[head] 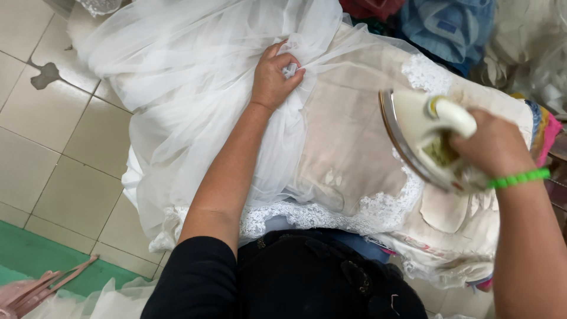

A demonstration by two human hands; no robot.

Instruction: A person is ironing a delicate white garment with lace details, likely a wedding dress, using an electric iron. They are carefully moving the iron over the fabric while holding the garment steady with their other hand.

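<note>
A white tulle garment [195, 82] with a lace-trimmed hem [331, 215] lies spread over a padded ironing board [348, 136] covered in beige cloth. My left hand [275, 75] bunches a fold of the tulle near the board's far side. My right hand [493, 146] grips the handle of a cream-coloured clothes iron [422, 136], tipped up on its side and lifted off the board at the right, its soleplate facing left. A green band circles my right wrist.
Beige floor tiles [65, 142] lie to the left, with a green mat [41, 257] and pink fabric [29, 292] at the lower left. Blue and red clothes [449, 23] are heaped behind the board, more white tulle at the far right [531, 47].
</note>
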